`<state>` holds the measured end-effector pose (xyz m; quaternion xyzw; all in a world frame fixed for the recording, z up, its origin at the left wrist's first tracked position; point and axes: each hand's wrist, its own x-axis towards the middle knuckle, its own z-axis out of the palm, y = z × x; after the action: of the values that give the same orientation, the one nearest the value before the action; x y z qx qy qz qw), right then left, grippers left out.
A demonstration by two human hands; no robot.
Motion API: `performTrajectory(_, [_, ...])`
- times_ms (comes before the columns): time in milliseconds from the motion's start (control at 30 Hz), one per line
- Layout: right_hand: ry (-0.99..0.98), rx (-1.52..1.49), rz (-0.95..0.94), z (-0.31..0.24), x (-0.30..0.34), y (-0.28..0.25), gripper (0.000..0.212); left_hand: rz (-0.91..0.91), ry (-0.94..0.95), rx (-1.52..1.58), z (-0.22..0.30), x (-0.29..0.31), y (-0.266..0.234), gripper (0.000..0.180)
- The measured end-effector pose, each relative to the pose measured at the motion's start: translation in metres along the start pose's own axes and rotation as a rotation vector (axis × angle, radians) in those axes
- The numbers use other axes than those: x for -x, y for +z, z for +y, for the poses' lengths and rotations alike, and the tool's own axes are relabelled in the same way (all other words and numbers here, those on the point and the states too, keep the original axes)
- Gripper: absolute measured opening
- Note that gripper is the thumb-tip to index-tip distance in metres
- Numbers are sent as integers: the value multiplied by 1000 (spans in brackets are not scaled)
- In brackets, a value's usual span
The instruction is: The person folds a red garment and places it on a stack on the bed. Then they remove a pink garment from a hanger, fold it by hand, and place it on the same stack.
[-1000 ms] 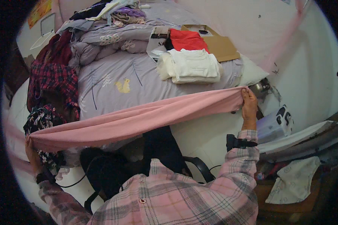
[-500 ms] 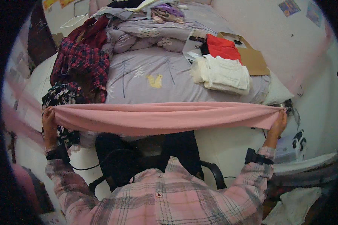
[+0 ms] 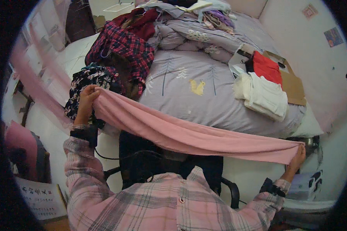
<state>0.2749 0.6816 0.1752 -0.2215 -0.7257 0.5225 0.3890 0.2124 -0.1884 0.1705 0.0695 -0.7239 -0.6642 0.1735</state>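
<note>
A long pink cloth (image 3: 181, 133), folded lengthwise into a band, stretches between my two hands above my lap. My left hand (image 3: 88, 101) pinches its left end, beside the dark floral garment on the bed's near left corner. Lower down, my right hand (image 3: 297, 158) is closed on the other end, close to the bed's near right corner. The band slants down from left to right and sags a little in the middle. Whether it is a scarf or a towel I cannot make out.
A grey bed (image 3: 173, 96) lies in front of me. On its left are a plaid shirt (image 3: 123, 50) and a floral garment (image 3: 94, 81). Folded white cloth (image 3: 266, 94), a red cloth (image 3: 266, 70) and an open cardboard box (image 3: 295, 86) lie right. A rumpled quilt (image 3: 196, 34) is behind.
The pink cloth has tilted from level to slanting. My left hand has gone up and rightward, my right hand down and slightly right. The whole view has turned.
</note>
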Motion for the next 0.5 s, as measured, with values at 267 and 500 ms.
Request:
performTrajectory(267, [18,-79,-106,-14,8,19,29,31,-30,144,8,6,9,16])
performTrajectory(500, [24,-100,-146,-14,-31,29,30,193,22,286,12,15,-25,15])
